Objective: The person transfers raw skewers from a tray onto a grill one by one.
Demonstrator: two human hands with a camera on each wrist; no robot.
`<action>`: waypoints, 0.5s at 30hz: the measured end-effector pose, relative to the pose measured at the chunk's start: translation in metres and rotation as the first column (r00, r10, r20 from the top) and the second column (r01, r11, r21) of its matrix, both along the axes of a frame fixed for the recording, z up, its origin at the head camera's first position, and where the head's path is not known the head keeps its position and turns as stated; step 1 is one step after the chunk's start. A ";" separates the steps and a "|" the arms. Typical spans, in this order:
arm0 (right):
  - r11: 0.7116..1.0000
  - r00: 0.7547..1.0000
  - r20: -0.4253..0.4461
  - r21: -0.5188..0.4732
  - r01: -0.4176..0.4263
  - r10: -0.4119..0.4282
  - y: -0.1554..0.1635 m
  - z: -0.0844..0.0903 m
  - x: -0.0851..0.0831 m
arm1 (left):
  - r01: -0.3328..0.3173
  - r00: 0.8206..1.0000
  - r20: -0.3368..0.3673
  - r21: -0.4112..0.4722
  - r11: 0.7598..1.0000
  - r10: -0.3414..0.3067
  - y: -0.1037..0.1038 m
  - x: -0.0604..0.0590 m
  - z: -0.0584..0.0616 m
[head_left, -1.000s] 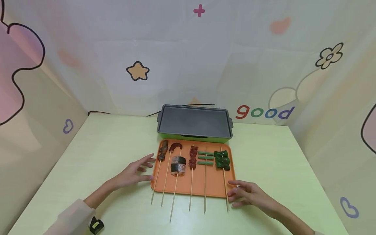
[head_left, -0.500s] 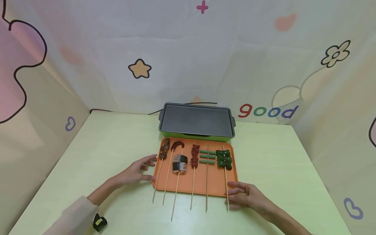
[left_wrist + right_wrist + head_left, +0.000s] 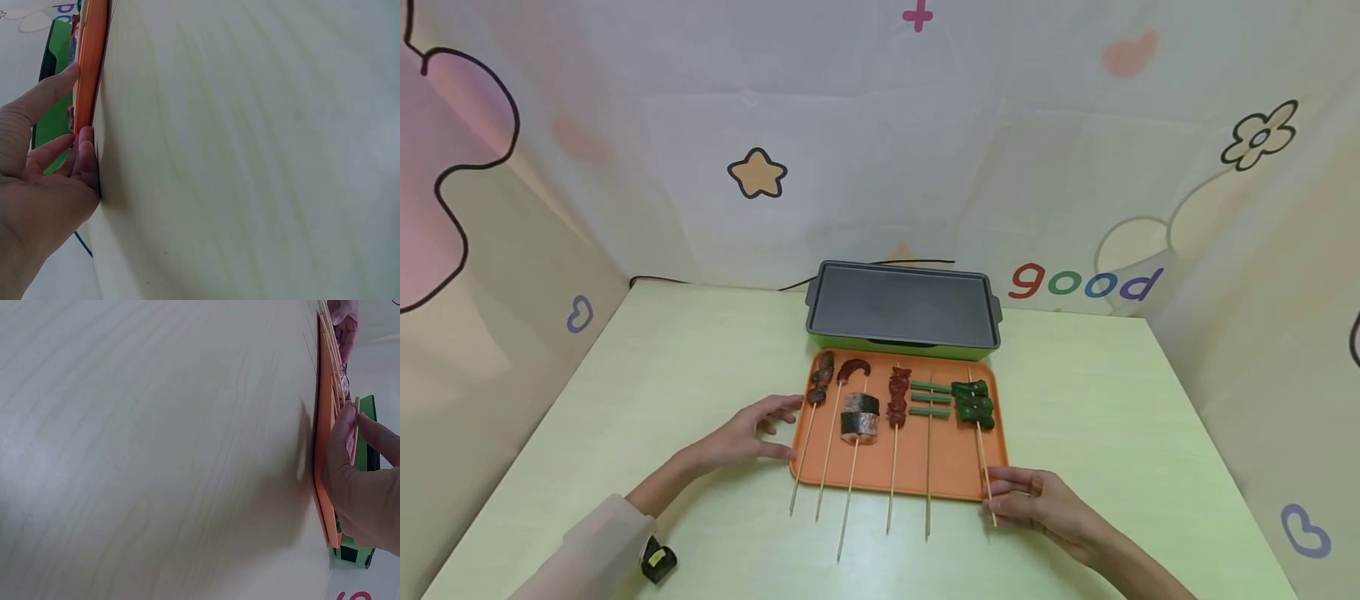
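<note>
Vs. 0.5 s ago, green skewer's (image 3: 974,406) near end has swung right, & R hand (image 3: 1048,507) now pinches it btwn thumb & fingers by the tray's (image 3: 872,468) near right corner. L hand (image 3: 741,433), well apart from R, lies relaxed, digits spread, touching tray's left edge. Tray also holds five other skewers (image 3: 897,396) side by side, sticks poking past near edge. Grill (image 3: 902,304) sits just beyond far edge.

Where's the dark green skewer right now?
Head view: the dark green skewer is at the right side of the orange tray, beside the thin green pieces, its wooden stick pinched by the right hand.
</note>
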State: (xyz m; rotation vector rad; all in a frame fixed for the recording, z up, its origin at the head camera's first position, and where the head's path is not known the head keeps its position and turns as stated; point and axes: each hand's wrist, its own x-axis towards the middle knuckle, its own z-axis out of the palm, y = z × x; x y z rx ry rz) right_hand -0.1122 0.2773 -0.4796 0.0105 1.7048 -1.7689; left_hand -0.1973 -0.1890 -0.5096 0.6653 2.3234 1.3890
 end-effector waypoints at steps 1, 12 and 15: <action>1.000 1.000 0.003 -0.005 0.002 -0.002 0.001 0.000 0.000 | 0.001 1.000 -0.001 0.002 1.000 -0.001 0.000 0.000 0.000; 0.999 0.999 0.033 -0.037 0.027 -0.026 0.003 0.000 0.002 | 0.000 1.000 0.014 0.010 1.000 -0.001 0.000 -0.001 0.000; 0.999 0.999 0.031 -0.042 0.024 -0.023 0.003 0.000 0.003 | -0.002 1.000 0.015 0.002 1.000 0.002 -0.001 -0.001 0.000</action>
